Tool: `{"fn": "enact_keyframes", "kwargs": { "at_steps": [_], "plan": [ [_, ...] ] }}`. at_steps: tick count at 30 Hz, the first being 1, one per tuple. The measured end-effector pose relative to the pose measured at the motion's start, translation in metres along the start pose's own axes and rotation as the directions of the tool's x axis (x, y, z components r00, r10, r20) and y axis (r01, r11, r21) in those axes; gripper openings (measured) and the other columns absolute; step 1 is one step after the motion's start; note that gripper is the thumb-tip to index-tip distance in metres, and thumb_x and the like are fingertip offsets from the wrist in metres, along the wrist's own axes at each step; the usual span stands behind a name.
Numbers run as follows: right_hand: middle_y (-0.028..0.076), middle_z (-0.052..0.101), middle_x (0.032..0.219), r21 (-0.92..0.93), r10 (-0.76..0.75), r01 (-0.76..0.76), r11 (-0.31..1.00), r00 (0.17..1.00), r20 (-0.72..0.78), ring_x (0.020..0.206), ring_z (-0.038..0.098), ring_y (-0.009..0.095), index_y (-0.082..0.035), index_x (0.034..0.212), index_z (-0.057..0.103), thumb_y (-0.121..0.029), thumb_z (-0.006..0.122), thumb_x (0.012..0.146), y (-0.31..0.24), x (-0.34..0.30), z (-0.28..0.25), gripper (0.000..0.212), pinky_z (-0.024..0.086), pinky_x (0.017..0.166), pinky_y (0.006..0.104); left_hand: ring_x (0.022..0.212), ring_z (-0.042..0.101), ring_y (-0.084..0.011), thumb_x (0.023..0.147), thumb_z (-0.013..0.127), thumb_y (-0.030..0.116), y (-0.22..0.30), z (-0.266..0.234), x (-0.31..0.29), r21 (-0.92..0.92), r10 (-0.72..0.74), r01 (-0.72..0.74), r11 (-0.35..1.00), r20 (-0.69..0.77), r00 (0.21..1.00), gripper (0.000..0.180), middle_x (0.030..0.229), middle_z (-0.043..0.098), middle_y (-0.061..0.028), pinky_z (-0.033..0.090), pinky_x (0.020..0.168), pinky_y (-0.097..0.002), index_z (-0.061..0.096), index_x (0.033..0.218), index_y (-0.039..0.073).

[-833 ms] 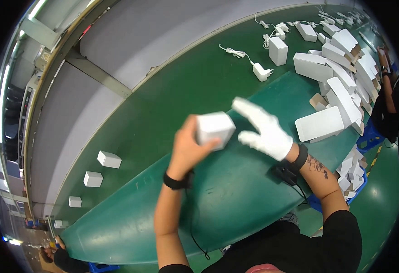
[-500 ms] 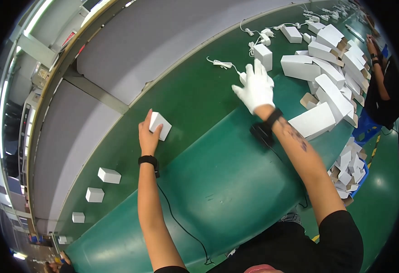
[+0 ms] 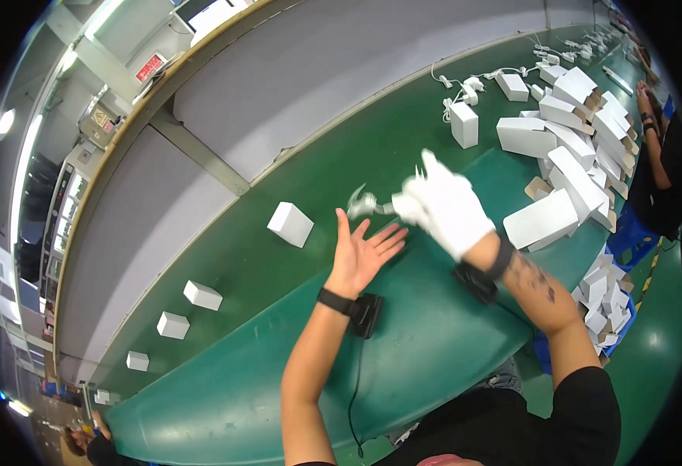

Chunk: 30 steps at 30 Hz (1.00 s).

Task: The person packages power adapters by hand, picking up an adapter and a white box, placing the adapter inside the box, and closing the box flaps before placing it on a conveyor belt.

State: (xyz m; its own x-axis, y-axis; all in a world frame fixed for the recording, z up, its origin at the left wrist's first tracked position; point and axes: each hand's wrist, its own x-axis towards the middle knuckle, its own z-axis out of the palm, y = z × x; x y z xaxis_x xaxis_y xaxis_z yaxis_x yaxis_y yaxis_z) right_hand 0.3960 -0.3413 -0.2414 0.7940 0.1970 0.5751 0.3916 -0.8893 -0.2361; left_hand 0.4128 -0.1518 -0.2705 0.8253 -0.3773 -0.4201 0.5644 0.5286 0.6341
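A sharp-edged white box (image 3: 290, 224) sits on the dark green table (image 3: 341, 147), at the left. Next, a white corded charger (image 3: 363, 203) (blurred, its outline soft) hangs just beyond the bare left hand (image 3: 363, 256), whose palm faces up, fingers spread and empty. The right hand (image 3: 446, 206), gloved in white fabric, grips the charger with curled fingers. Farther right, flat-sided card cartons (image 3: 541, 219) heap together, brown flaps showing.

White box (image 3: 290, 225), green mat (image 3: 434, 334), black wristbands (image 3: 335, 301).
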Motion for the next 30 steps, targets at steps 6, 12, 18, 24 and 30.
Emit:
{"fn": "enact_keyframes", "kwargs": {
  "at_steps": [6,12,18,24,30],
  "plan": [
    [0.016,0.055,0.117,0.429,-0.08,0.041,0.902,0.994,0.074,0.112,0.055,0.026,-0.012,0.111,0.056,-0.027,0.069,0.081,0.022,-0.084,-0.033,0.036,0.048,0.084,0.0406,0.079,0.058,-0.024,0.096,0.053,0.032,-0.025,-0.004,0.054,-0.397,0.24,-0.244,0.885,-0.059,0.969,0.039,0.086,0.055,-0.0111,0.053,0.08,-0.0347,0.048,0.117,-0.001],
    [0.008,0.057,0.11,0.916,0.437,0.006,-0.401,0.88,0.185,0.106,0.057,0.019,-0.007,0.119,0.055,-0.028,0.071,0.082,0.0,-0.084,-0.033,0.045,0.048,0.087,0.0368,0.073,0.056,-0.0185,0.098,0.05,0.027,-0.045,0.014,0.051,-0.158,0.234,-0.204,0.966,0.207,0.95,0.03,0.072,0.048,-0.0023,0.054,0.074,-0.0299,0.05,0.112,0.0],
    [0.007,0.061,0.103,0.818,0.162,-0.354,-0.453,0.87,0.466,0.093,0.06,0.016,-0.005,0.126,0.05,-0.015,0.068,0.082,0.008,-0.095,-0.012,0.049,0.05,0.082,0.0318,0.087,0.06,-0.021,0.1,0.043,0.033,-0.047,0.039,0.045,-0.105,0.248,-0.224,0.969,0.454,0.856,0.04,0.087,0.057,-0.0077,0.052,0.085,-0.0319,0.05,0.12,-0.001],
    [0.003,0.058,0.096,0.839,0.104,-0.543,0.042,0.837,0.537,0.084,0.055,0.007,0.0,0.126,0.048,-0.016,0.073,0.079,0.0,-0.107,-0.01,0.056,0.046,0.078,0.0241,0.114,0.056,-0.0245,0.102,0.037,0.036,-0.062,0.069,0.028,0.299,0.373,-0.438,0.848,0.252,0.893,0.05,0.119,0.058,-0.017,0.042,0.101,-0.0356,0.047,0.129,-0.005],
    [0.003,0.057,0.095,0.785,0.305,-0.341,-0.517,0.783,0.541,0.078,0.056,0.006,-0.004,0.127,0.048,-0.008,0.069,0.081,0.006,-0.096,-0.004,0.051,0.047,0.068,0.0209,0.128,0.043,-0.0251,0.102,0.035,0.037,-0.07,0.081,0.021,0.334,0.362,-0.473,0.815,0.343,0.866,0.052,0.13,0.051,-0.0191,0.029,0.11,-0.0364,0.043,0.133,-0.005]
  ]
}}
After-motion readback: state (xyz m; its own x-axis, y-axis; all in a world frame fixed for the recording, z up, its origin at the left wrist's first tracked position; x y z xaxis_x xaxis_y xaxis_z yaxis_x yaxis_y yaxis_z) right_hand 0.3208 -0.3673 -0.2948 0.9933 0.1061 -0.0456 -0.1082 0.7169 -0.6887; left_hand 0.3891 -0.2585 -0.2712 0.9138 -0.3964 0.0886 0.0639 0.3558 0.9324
